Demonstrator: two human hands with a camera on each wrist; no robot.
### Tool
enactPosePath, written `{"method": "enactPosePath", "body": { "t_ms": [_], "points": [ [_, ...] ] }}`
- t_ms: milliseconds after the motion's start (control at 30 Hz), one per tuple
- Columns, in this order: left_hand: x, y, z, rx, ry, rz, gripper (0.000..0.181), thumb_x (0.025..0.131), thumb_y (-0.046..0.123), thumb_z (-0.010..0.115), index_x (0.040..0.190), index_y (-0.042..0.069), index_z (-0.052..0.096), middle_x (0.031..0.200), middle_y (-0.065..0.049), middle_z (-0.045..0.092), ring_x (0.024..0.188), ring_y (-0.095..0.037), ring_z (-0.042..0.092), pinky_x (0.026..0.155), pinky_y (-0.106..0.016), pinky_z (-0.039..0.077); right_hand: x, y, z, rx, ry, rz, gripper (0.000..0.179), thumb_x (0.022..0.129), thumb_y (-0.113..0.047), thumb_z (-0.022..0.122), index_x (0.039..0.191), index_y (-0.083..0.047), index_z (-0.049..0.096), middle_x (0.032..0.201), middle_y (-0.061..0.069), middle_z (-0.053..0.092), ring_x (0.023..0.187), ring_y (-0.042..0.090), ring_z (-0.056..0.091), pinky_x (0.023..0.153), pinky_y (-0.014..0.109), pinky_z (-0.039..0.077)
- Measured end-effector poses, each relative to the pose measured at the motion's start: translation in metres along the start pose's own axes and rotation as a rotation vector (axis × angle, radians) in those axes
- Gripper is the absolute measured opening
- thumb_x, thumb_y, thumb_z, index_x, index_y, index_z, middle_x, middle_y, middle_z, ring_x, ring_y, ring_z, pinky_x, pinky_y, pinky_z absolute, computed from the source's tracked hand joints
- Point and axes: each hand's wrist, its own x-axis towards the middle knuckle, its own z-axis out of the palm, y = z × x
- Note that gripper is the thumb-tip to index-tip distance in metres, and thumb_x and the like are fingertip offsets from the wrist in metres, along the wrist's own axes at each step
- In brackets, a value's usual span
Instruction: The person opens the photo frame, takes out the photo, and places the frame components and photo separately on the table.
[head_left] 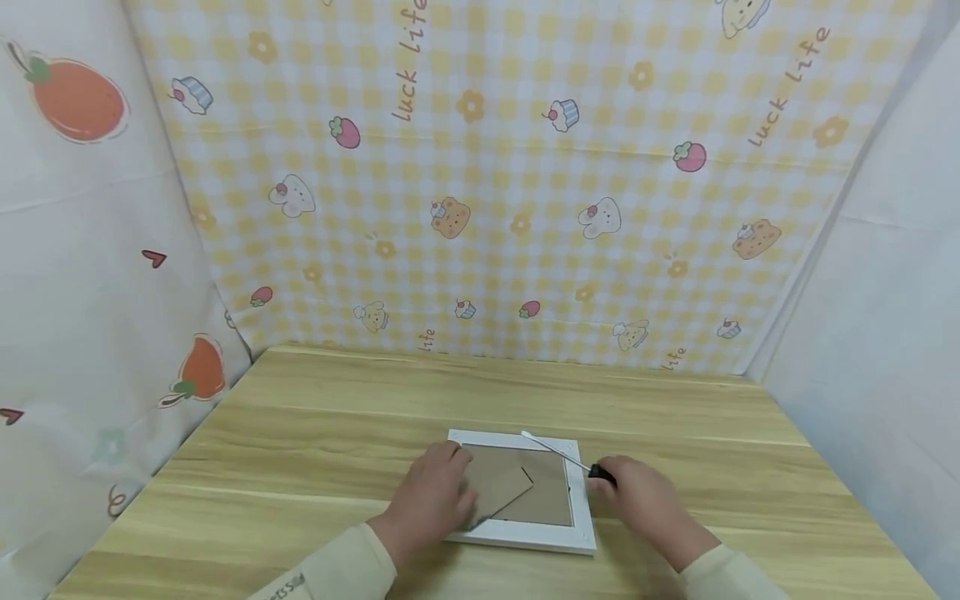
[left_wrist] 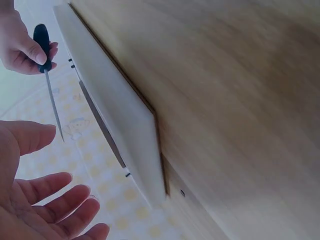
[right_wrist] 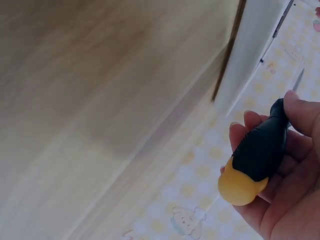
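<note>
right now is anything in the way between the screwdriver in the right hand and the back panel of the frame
Nothing visible stands between the screwdriver and the brown back panel; the left hand is over the panel's left side, clear of the screwdriver.

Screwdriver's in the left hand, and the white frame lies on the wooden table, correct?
Not quite: the screwdriver is in the right hand, not the left hand, as the right wrist view shows. The white frame does lie on the wooden table.

White rectangular frame (head_left: 536, 534) with brown flat backing (head_left: 510, 475) lay on a pale wood-grain desk (head_left: 337, 450), left hand (head_left: 435, 493) covered its left side, right hand (head_left: 641, 496) gripped a black-handled metal screwdriver (head_left: 570, 458)
</note>
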Motion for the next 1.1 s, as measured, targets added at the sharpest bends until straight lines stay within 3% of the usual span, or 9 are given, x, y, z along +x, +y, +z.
{"method": "enactPosePath", "body": {
  "t_ms": [167,500,867,1100],
  "points": [
    [0.002,0.005,0.005,0.055,0.045,0.071,0.025,0.077,0.013,0.071,0.096,0.002,0.060,0.094,-0.007,0.057,0.086,-0.023,0.054,0.076,-0.038,0.048,-0.003,0.011,-0.002,-0.011,0.003,0.032,0.013,0.087,-0.020,0.070,0.090,-0.007,0.068,0.086,0.005,0.068,0.077,0.021,0.064,0.066,0.044,0.051],
    [0.007,0.020,0.007,0.087,-0.005,0.073,0.031,0.080,0.020,0.073,0.103,0.003,0.061,0.107,-0.012,0.060,0.103,-0.027,0.056,0.089,-0.042,0.048,-0.009,0.037,-0.005,-0.028,-0.032,0.104,0.014,0.088,-0.020,0.069,0.081,-0.009,0.062,0.078,0.004,0.063,0.068,0.018,0.055,0.063,0.045,0.047],
    [0.008,0.031,0.014,0.086,0.031,0.128,0.025,0.078,0.020,0.072,0.095,0.008,0.058,0.105,-0.009,0.060,0.105,-0.026,0.054,0.088,-0.041,0.045,-0.015,0.064,-0.010,-0.093,-0.049,0.123,0.022,0.089,-0.020,0.068,0.075,-0.009,0.056,0.072,0.005,0.058,0.064,0.020,0.051,0.059,0.043,0.045],
    [0.008,0.036,0.020,0.075,0.063,0.164,0.020,0.077,0.016,0.068,0.091,0.008,0.056,0.103,-0.009,0.060,0.102,-0.024,0.055,0.088,-0.042,0.045,-0.019,0.084,-0.014,-0.116,-0.092,0.186,0.023,0.090,-0.020,0.066,0.074,-0.010,0.053,0.072,0.004,0.057,0.064,0.019,0.050,0.059,0.042,0.043]
  ]
}}
